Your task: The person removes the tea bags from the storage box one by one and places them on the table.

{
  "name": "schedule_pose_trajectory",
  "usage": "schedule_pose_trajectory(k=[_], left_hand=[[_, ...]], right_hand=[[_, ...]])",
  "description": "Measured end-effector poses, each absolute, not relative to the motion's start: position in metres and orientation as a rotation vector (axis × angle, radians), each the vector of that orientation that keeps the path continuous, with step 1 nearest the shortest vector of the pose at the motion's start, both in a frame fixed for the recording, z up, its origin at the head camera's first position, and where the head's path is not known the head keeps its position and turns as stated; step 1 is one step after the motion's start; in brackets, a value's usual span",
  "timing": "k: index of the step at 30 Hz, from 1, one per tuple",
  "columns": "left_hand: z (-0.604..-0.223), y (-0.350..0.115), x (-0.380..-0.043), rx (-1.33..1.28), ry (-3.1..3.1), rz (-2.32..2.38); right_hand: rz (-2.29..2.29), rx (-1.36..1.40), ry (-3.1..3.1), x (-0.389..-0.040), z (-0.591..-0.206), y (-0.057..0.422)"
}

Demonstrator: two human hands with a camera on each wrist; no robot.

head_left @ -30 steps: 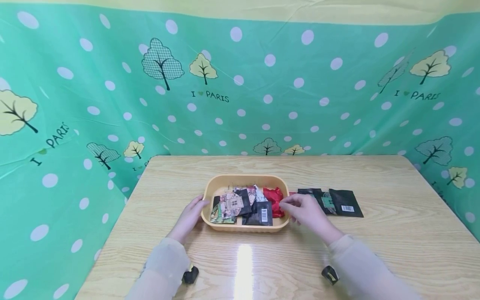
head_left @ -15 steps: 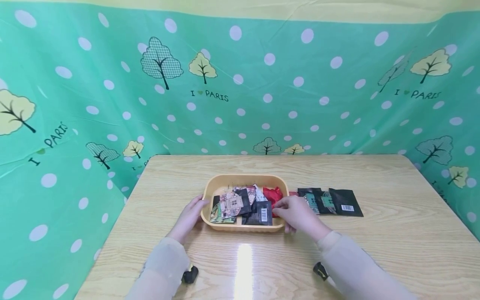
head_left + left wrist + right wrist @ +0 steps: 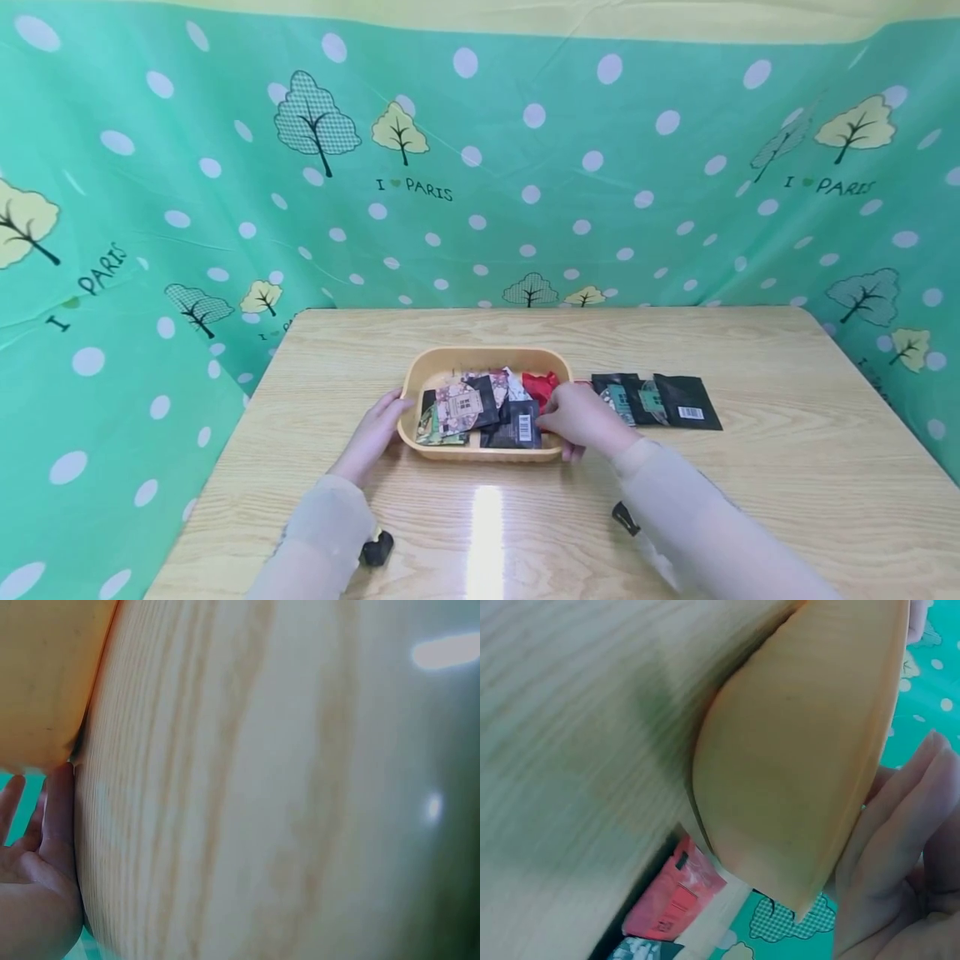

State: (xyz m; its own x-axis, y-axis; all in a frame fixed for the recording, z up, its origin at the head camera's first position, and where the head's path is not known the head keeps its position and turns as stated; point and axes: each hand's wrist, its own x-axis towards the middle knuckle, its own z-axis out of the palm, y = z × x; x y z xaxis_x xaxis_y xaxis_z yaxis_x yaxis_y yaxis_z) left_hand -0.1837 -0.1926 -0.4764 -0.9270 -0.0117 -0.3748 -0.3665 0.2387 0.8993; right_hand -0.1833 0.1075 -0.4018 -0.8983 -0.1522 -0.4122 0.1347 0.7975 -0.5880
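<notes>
A yellow plastic basket [image 3: 484, 456] stands on the table, holding a loose pile of sachets. At its left end is my left hand [image 3: 372, 437]; in the left wrist view its fingers [image 3: 58, 814] lie fairly straight against the basket wall. My right hand [image 3: 581, 418] reaches over the right rim, its thumb and forefinger at the right edge of a black sachet with a barcode [image 3: 516, 427]. Whether they pinch it is hidden. Just behind those fingers lies a crumpled red packet [image 3: 537, 388], partly covered. A sachet with a floral label [image 3: 459, 406] tops the pile at left.
Right of the basket, overlapping sachets lie in a row: a red one [image 3: 676, 896], a dark one with a patterned label [image 3: 618, 398], and a black one with a barcode [image 3: 687, 402] at the end. A green curtain [image 3: 480, 167] hangs behind the table [image 3: 750, 483].
My right hand has moved left and inward over the basket's right rim, from beside the red packet to the black sachet's edge. My left hand stays at the left end.
</notes>
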Motion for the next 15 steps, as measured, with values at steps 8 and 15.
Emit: schedule_pose_trajectory(k=[8,15], left_hand=[[-0.475,-0.194,-0.183,-0.353,2.238,1.736],[-0.477,-0.192,-0.185,-0.357,2.22,1.749]], right_hand=[[-0.759,-0.027,2.495,-0.195,-0.404,0.099],[-0.749,-0.003,2.52,-0.199,-0.41,0.097]])
